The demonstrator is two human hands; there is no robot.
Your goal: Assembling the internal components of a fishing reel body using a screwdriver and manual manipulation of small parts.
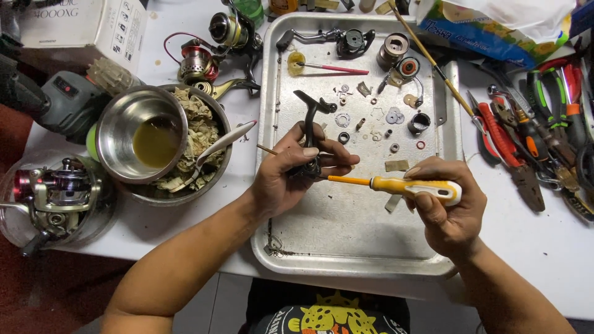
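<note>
- One black reel body, stripped bare, held upright over the metal tray in the left hand, fingers closed round its lower end.
- One yellow-handled screwdriver, gripped in the closed right hand, tip touching the body's base; judged mid-disassembly or mid-reassembly, which of the two cannot be told.
- Many small parts (washers, rings, gears, a spool, a crank handle) lie loose on the tray, so most of the reel is apart.
- One steel bowl of yellowish liquid, set in a larger bowl of stained rags.
- Several whole reels on the white table, left side; pliers at right.
- Hidden: the screw and the body's lower half, covered by the left fingers; tiny parts too small to identify.
</note>
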